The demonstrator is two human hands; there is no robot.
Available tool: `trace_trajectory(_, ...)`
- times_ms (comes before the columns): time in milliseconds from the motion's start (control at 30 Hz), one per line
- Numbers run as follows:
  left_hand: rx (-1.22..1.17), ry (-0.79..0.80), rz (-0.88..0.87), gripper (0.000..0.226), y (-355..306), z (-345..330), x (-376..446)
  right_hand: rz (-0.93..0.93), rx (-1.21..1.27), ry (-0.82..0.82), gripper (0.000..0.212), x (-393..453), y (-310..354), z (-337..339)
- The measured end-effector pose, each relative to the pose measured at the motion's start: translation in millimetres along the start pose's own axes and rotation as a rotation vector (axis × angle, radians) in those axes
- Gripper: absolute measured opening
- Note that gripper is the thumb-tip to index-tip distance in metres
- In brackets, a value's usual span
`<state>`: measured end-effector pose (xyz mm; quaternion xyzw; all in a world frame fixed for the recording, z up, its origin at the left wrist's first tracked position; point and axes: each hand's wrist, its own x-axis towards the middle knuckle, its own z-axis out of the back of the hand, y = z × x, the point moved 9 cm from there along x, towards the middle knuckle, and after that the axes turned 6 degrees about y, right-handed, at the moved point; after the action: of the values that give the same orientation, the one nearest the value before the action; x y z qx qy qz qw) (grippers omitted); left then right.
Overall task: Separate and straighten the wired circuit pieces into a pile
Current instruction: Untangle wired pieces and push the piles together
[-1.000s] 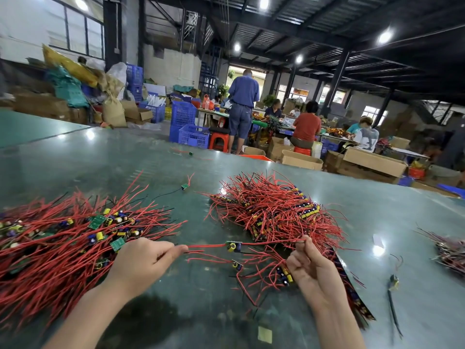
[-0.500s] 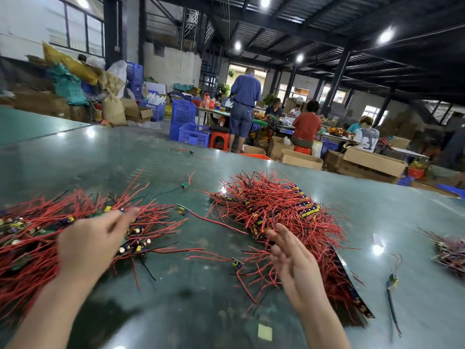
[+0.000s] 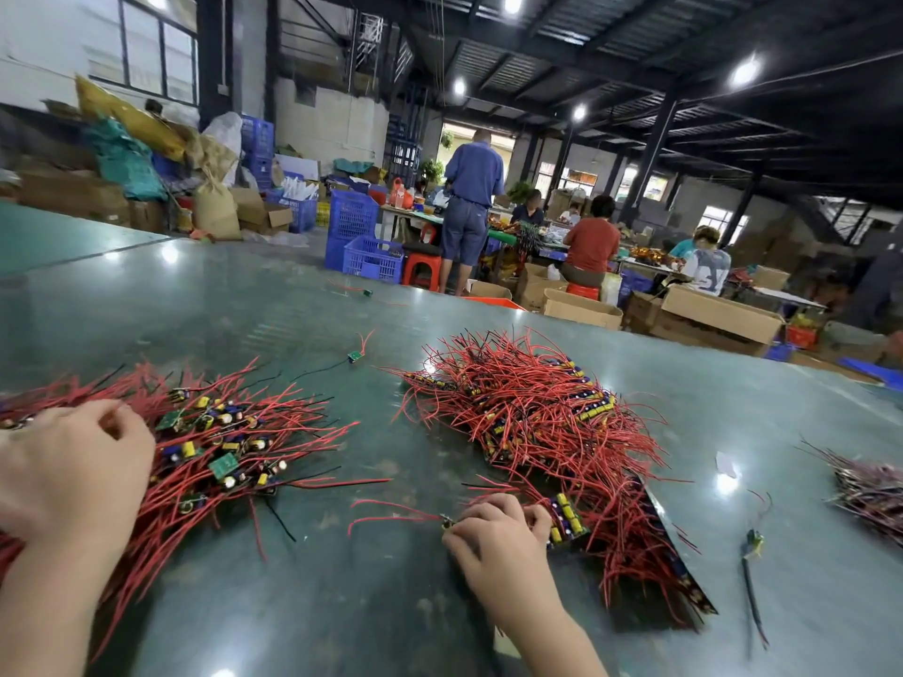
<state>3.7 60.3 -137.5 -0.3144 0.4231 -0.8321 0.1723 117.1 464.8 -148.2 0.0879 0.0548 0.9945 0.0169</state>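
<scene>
The glossy dark-green table top (image 3: 391, 603) shows white light reflections. Toward its left edge, the sorted pile of wired circuit pieces (image 3: 220, 456) has red and black leads, green boards, and yellow and blue components. Mid-table, the tangled heap of circuit pieces (image 3: 537, 422) is chiefly red wire with yellow and blue parts. At the right edge, a smaller bundle of wires (image 3: 870, 491) reads pinkish-purple. Beyond the far edge: blue plastic crates (image 3: 364, 241), red plastic stools (image 3: 420, 271), brown cardboard boxes (image 3: 718, 315).

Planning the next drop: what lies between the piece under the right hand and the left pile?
Nothing visible. The piece at the right hand faces bare table up to the left pile.
</scene>
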Motion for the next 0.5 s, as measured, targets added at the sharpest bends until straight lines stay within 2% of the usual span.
trace_trajectory(33, 0.041, -0.036, 0.028, 0.053, 3, -1, 3, -0.004, -0.017, 0.001, 0.032, 0, -1, 1)
trace_trajectory(100, -0.055, -0.117, 0.163, 0.073, 15, 4, 6, -0.033, 0.003, -0.015, 0.029, -1, -3, 4)
trace_trajectory(133, -0.094, -0.155, 0.176, 0.076, 6, 12, -1, -0.058, 0.029, -0.029, 0.029, -1, -5, 6)
trace_trajectory(167, -0.123, -0.218, 0.1, 0.073, -13, 19, -14, -0.082, 0.044, -0.037, 0.032, -2, -6, 6)
trace_trajectory(200, -0.133, -0.257, -0.048, 0.063, -42, 29, -30, -0.093, 0.036, -0.035, 0.035, -2, -6, 6)
trace_trajectory(267, -0.221, -0.309, -0.447, 0.032, -103, 40, -78, -0.077, -0.018, 0.007, 0.041, -2, -3, 0)
trace_trajectory(300, -0.239, -0.304, -0.594, 0.03, -128, 37, -107, -0.068, -0.05, 0.037, 0.042, -2, 0, -4)
trace_trajectory(367, -0.269, -0.151, -0.725, 0.034, -163, 15, -156, -0.038, -0.1, 0.043, 0.038, -4, 10, 0)
trace_trajectory(400, -0.286, -0.033, -0.781, 0.035, -173, -1, -177, -0.018, -0.128, -0.015, 0.03, -5, 15, 8)
trace_trajectory(500, -0.319, 0.232, -0.917, 0.03, -177, -38, -224, -0.006, 0.031, -0.339, 0.011, -14, 19, 39)
